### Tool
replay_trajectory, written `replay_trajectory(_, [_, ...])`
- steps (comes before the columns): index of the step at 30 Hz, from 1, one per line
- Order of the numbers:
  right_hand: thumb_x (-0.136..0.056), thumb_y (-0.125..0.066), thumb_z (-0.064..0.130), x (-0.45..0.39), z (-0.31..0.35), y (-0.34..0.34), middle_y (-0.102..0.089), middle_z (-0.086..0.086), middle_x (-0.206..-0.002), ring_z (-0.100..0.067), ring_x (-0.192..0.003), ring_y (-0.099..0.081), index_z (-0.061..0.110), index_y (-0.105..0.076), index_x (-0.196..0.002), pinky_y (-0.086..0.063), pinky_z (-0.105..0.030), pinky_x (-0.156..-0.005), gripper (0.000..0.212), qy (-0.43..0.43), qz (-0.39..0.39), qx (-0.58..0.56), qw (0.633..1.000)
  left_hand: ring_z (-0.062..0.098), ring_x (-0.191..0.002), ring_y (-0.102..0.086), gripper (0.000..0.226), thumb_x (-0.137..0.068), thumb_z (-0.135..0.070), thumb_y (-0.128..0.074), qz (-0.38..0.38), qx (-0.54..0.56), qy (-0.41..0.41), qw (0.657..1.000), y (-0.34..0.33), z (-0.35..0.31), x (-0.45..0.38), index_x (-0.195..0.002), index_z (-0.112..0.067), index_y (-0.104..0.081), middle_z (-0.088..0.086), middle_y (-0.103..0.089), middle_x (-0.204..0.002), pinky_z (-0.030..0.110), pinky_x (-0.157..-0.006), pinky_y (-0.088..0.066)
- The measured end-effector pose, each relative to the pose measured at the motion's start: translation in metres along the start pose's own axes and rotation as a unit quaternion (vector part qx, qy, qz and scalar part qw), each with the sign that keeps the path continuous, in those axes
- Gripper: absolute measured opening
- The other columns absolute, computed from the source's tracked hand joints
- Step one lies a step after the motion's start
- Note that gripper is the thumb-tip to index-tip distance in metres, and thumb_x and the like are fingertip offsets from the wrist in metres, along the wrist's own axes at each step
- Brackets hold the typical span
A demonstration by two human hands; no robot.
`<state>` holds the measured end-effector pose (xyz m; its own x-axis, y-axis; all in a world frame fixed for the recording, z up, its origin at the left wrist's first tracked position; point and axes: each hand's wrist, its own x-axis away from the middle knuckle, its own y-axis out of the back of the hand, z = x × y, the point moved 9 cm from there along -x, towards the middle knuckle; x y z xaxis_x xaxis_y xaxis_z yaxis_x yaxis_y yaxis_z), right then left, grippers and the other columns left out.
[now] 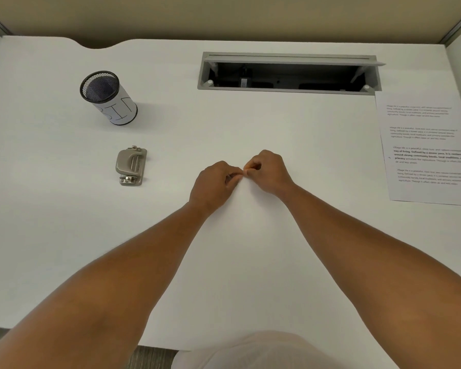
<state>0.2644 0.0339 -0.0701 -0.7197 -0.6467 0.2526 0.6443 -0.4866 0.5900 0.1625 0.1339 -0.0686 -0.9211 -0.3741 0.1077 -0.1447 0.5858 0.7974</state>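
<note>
Across the white surface (64, 235), which fills nearly the whole view, an open cable hatch (288, 57) is set into the far side. A printed sheet (423, 145) with four blocks of text lies flat at the right edge, well apart from the work. At the middle, the left hand (213, 185) and the right hand (266, 171) meet fingertip to fingertip, each with curled fingers pinching one small item (243, 173) between them, just above the surface. It is too small to tell what it is. To the far left stands a mesh cup (109, 98) wrapped in paper lettered "BIN", and nearer lies a metal punch (131, 165), both untouched.

Judging by this, the work is at an early or middle step. The item is in hand and being worked at, nothing shows in the cup's mouth, and carrying the piece over to the cup seems to be what remains.
</note>
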Motion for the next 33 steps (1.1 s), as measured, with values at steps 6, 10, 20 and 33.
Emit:
replay_trajectory(6, [-0.082,-0.07,0.012,0.007,0.002,0.004,-0.05,-0.001,-0.086,-0.014,-0.082,-0.055,0.012,-0.079,-0.085,-0.04,-0.023,-0.071,0.01,0.026,0.002,0.031,0.999,0.005,-0.081,-0.061,0.012,-0.09,-0.043,-0.066,-0.025,0.024,0.031,0.999,0.006,0.005,-0.005,-0.095,-0.037,-0.074,-0.012,-0.064,-0.095,0.026,-0.076,-0.05])
replay_trajectory(10, [-0.083,-0.07,0.01,0.011,0.003,0.006,-0.052,-0.004,-0.087,-0.019,-0.082,-0.057,0.011,-0.079,-0.085,-0.045,-0.03,-0.072,0.01,0.037,0.009,0.033,0.999,0.005,-0.083,-0.059,0.01,-0.088,-0.044,-0.065,-0.011,0.013,0.033,0.999,0.005,0.003,-0.011,-0.091,-0.039,-0.074,-0.013,-0.062,-0.093,0.025,-0.072,-0.045])
replay_trajectory(20, [-0.093,-0.056,0.016,0.011,0.007,-0.011,-0.045,0.001,-0.092,-0.017,-0.083,-0.05,0.01,-0.068,-0.09,-0.038,-0.03,-0.064,0.014,0.081,0.024,0.193,0.978,0.015,-0.078,-0.062,0.013,-0.098,-0.032,-0.055,-0.002,-0.08,0.027,0.996,-0.006,-0.003,-0.01,-0.098,-0.03,-0.068,-0.01,-0.057,-0.099,0.031,-0.065,-0.047])
replay_trajectory(33, [-0.088,-0.042,-0.003,0.001,-0.004,-0.004,-0.046,-0.001,-0.102,-0.021,-0.084,-0.053,0.011,-0.053,-0.084,-0.045,-0.031,-0.077,0.018,0.007,0.029,0.069,0.997,0.014,-0.084,-0.056,0.013,-0.098,-0.01,-0.044,-0.018,0.1,0.072,0.992,0.002,0.015,-0.008,-0.095,-0.019,-0.053,-0.005,-0.06,-0.098,0.027,-0.072,-0.042])
